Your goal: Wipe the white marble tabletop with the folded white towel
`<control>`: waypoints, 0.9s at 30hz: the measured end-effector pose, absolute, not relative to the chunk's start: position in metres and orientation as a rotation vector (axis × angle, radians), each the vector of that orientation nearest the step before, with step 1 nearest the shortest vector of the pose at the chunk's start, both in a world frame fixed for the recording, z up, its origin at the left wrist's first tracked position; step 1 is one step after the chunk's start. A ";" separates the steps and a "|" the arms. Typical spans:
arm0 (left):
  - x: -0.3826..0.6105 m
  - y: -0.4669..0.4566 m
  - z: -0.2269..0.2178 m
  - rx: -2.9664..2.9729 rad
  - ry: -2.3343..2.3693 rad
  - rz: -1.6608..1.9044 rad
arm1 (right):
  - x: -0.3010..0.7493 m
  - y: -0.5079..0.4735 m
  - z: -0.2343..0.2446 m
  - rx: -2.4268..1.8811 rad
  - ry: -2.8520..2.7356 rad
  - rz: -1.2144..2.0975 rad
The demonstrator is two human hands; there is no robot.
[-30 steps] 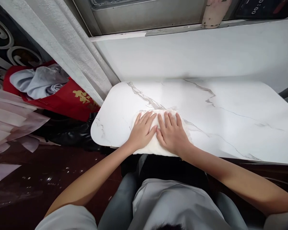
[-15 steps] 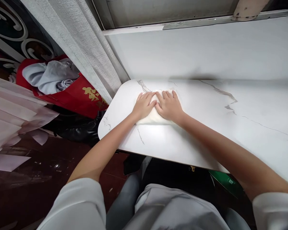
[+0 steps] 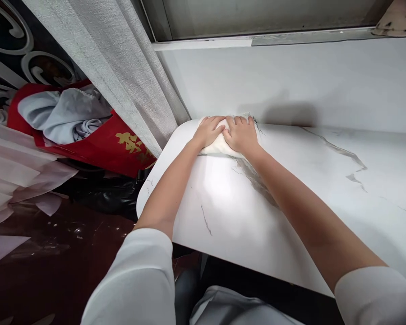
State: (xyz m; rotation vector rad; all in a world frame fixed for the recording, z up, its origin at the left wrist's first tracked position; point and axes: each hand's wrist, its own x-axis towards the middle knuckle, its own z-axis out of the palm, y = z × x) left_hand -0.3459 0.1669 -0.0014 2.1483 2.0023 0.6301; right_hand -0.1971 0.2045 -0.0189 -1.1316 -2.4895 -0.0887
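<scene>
1 cream cloth (image 3: 218,147) lies near the rear edge of the marble-patterned table (image 3: 209,194), toward its rounded left end, just beside the white wall (image 3: 274,76). My left grip (image 3: 208,131) and right grip (image 3: 242,134) rest palm-down on it, side by side, both spread.

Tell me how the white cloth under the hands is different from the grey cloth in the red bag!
The white cloth lies on the marble-patterned tabletop, but the grey cloth sits in the red bag. The left hand and right hand cover much of the white cloth; neither touches the grey cloth. The grey cloth is bunched up; the white cloth looks flatter. Both are pale fabric.
</scene>
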 end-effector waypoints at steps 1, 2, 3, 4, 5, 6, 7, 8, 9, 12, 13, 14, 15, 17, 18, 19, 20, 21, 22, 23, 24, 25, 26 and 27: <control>-0.348 0.169 -0.002 2.158 2.004 0.626 | -0.199 0.206 -0.019 -1.136 -2.497 -0.099; -0.349 0.169 -0.003 2.165 2.006 0.620 | -0.199 0.206 -0.019 -1.135 -2.508 -0.111; -0.350 0.169 -0.004 2.169 2.008 0.615 | -0.199 0.206 -0.019 -1.129 -2.522 -0.122; -0.350 0.168 -0.004 2.169 2.009 0.613 | -0.198 0.205 -0.019 -1.119 -2.536 -0.132; -0.349 0.166 -0.004 2.165 2.010 0.614 | -0.197 0.204 -0.020 -1.111 -2.548 -0.139; -0.348 0.163 -0.004 2.160 2.006 0.616 | -0.195 0.202 -0.020 -1.104 -2.558 -0.142; -0.346 0.160 -0.004 2.157 1.999 0.618 | -0.193 0.198 -0.021 -1.099 -2.564 -0.141; -0.345 0.155 -0.003 2.157 1.990 0.622 | -0.191 0.194 -0.021 -1.097 -2.568 -0.136; -0.344 0.149 -0.003 2.159 1.980 0.626 | -0.189 0.189 -0.022 -1.093 -2.571 -0.131; -0.339 0.126 -0.001 2.156 1.966 0.631 | -0.184 0.164 -0.022 -1.078 -2.576 -0.121; -0.338 0.117 -0.001 2.151 1.966 0.629 | -0.182 0.154 -0.022 -1.075 -2.576 -0.122; -0.336 0.107 0.000 2.145 1.968 0.626 | -0.180 0.144 -0.022 -1.072 -2.575 -0.123; -0.335 0.098 0.000 2.141 1.968 0.621 | -0.178 0.133 -0.022 -1.069 -2.575 -0.123; -0.331 0.079 0.000 2.142 1.959 0.617 | -0.174 0.111 -0.021 -1.068 -2.576 -0.119; -0.330 0.069 0.000 2.146 1.952 0.615 | -0.172 0.100 -0.020 -1.073 -2.578 -0.117; -0.328 0.060 0.000 2.152 1.944 0.612 | -0.170 0.089 -0.020 -1.080 -2.582 -0.115; -0.327 0.050 0.000 2.158 1.939 0.609 | -0.168 0.078 -0.019 -1.086 -2.585 -0.116; -0.325 0.040 -0.001 2.161 1.939 0.606 | -0.166 0.067 -0.018 -1.090 -2.586 -0.118; -0.324 0.030 -0.001 2.162 1.942 0.602 | -0.164 0.057 -0.018 -1.091 -2.587 -0.121; -0.322 0.019 -0.001 2.161 1.946 0.600 | -0.162 0.046 -0.017 -1.089 -2.588 -0.125; -0.321 0.008 -0.001 2.161 1.948 0.601 | -0.161 0.035 -0.017 -1.087 -2.588 -0.128; -0.319 -0.002 -0.001 2.161 1.949 0.604 | -0.159 0.025 -0.016 -1.083 -2.588 -0.131; -0.317 -0.013 -0.001 2.161 1.949 0.608 | -0.157 0.015 -0.015 -1.078 -2.588 -0.132; -0.316 -0.022 -0.001 2.160 1.950 0.609 | -0.155 0.006 -0.015 -1.073 -2.588 -0.134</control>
